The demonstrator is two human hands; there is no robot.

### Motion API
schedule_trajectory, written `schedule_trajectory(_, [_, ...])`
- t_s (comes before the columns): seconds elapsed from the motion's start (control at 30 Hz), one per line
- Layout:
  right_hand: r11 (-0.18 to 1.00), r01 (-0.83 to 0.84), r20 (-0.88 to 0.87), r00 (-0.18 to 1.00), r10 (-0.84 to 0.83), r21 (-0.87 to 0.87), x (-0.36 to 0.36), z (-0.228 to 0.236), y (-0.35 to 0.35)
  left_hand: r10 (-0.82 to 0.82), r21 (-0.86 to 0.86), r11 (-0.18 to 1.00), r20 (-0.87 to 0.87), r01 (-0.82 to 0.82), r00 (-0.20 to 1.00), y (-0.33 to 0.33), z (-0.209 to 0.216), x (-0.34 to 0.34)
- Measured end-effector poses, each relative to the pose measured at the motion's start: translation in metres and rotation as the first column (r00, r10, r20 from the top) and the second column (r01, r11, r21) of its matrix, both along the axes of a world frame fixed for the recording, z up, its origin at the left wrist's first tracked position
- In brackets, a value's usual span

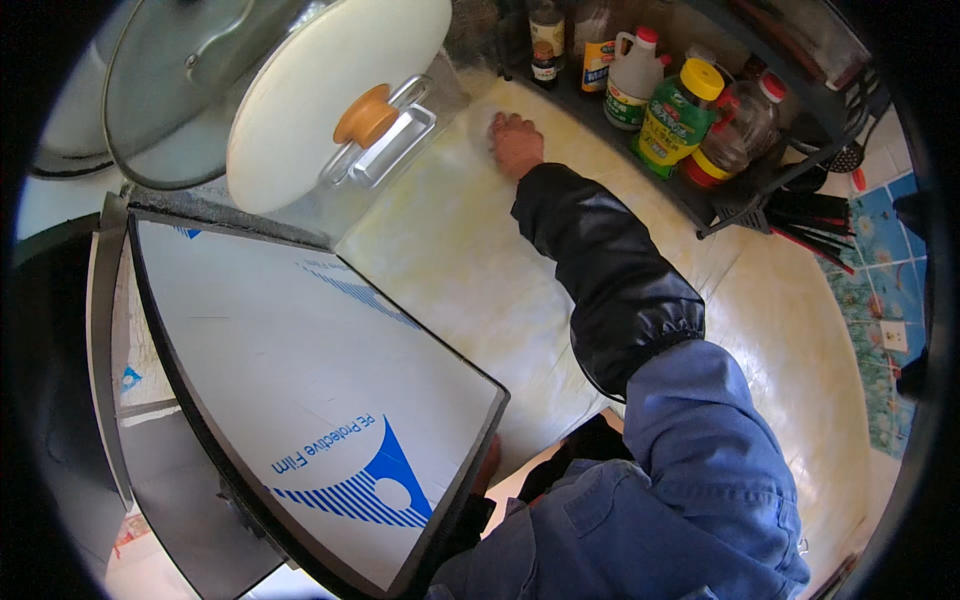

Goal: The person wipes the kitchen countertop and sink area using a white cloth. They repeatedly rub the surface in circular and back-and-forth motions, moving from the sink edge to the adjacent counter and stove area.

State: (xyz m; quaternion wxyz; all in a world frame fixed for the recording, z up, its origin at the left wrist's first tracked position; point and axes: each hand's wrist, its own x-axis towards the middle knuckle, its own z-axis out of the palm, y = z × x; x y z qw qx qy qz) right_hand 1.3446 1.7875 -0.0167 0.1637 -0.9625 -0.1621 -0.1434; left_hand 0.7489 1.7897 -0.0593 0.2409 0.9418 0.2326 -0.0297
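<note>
My right hand (518, 145), in a black sleeve cover, reaches far across the pale yellow, marbled countertop (450, 270). Its fingers are curled down against the surface near the back wall. Something pale and faint seems to lie under them, too indistinct to name. Close to my body, a sliver of my left hand (488, 465) shows beside the edge of a black-rimmed panel (300, 330) with white film and blue print. The panel's edge hides its fingers.
Lids stand at the back left, one white with an orange knob (365, 115), another of glass (190, 90). A metal holder (395, 145) stands by them. On the right, a dark rack (705, 215) carries a green yellow-capped bottle (675, 120), a white jug (633, 80) and several other bottles.
</note>
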Motion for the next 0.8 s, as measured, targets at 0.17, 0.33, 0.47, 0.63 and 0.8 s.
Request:
schedule_trajectory(0.17, [0.967,-0.249,-0.119,0.96,0.255,0.062,-0.052,0.02,0.047,-0.029,-0.043,0.999,-0.128,0.024,0.991,0.002,0.023,0.02])
schedule_trajectory(0.33, [0.858,-0.485,-0.083,0.861,0.502,0.169,-0.113,0.018,0.102,-0.081,-0.106,0.993,-0.288,0.052,0.954,0.001,0.036,0.022])
schedule_trajectory(0.47, [0.739,-0.639,-0.074,0.744,0.664,0.212,-0.15,0.017,0.136,-0.105,0.036,0.993,-0.153,0.112,0.983,0.006,0.019,0.015])
schedule_trajectory(0.63, [0.593,-0.797,-0.148,0.576,0.804,0.113,-0.178,0.018,0.133,0.017,-0.063,0.998,-0.236,-0.033,0.972,0.004,0.011,0.012])
schedule_trajectory(0.8, [0.557,-0.82,-0.015,0.56,0.828,0.127,-0.193,0.013,0.08,0.075,-0.056,0.995,-0.114,-0.082,0.991,-0.008,0.041,0.025])
